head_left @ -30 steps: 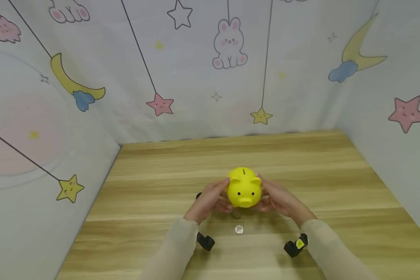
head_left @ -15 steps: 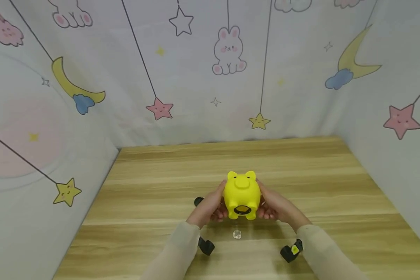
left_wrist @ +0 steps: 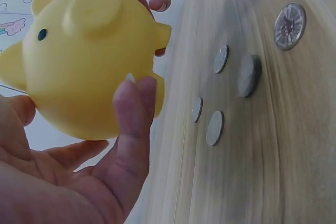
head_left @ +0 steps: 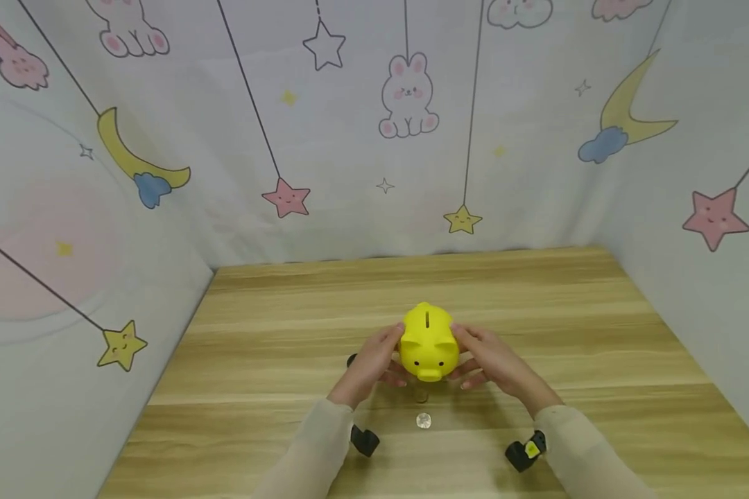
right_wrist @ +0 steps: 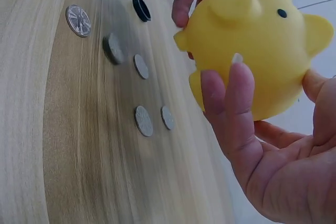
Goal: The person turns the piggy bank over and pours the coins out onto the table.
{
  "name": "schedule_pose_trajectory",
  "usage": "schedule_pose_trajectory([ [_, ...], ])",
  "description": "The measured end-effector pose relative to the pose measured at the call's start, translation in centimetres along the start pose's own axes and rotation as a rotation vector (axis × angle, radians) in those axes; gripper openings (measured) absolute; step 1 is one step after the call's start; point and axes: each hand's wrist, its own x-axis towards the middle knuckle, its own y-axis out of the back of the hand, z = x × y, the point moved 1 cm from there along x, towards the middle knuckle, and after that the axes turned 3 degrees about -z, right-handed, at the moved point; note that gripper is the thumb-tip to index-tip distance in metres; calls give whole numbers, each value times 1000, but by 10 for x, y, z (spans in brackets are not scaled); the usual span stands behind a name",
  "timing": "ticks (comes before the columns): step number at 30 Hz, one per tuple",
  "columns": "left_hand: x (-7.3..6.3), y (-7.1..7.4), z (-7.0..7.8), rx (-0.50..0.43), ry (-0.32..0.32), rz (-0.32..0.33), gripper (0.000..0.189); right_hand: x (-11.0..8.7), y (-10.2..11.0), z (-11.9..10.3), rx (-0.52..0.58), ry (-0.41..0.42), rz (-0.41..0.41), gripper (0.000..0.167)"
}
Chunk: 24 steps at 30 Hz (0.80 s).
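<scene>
Both hands hold a yellow piggy bank (head_left: 428,346) above the wooden table. Its snout points toward me and the coin slot on its back shows in the head view. My left hand (head_left: 369,362) grips one side, with thumb and fingers spread round the body; my right hand (head_left: 496,360) does the same on the other side. The belly is hidden from the head view. Below the bank, several silver coins lie on the table, among them a front coin (left_wrist: 290,26). Another coin (left_wrist: 249,75) directly under the bank is blurred.
A round black stopper (right_wrist: 141,9) lies on the wooden table (head_left: 274,326), beyond the coins and beside the left hand. Black wrist cameras (head_left: 365,441) hang from both sleeves. Fabric walls (head_left: 349,152) printed with stars, moons and rabbits enclose the back and sides.
Half a second ago the piggy bank was tipped back, its belly hole facing me; now its slot shows again, as it did one second ago. Both hands kept their grip.
</scene>
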Motion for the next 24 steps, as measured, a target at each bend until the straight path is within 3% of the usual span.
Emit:
schedule_pose_trajectory([
  [6, 0, 1, 1, -3, -53, -31, 69, -1, 3, 0, 3, 37, -17, 75],
  [12, 1, 1, 0, -8, -75, -54, 75, -4, 7, 0, -1, 76, -27, 78],
  [19, -1, 6, 4, -2, -259, -112, 65, -6, 12, 3, 13, 267, -71, 67],
  [24, -3, 9, 7, -5, -305, -122, 65, -7, 12, 2, 42, 339, -88, 66],
])
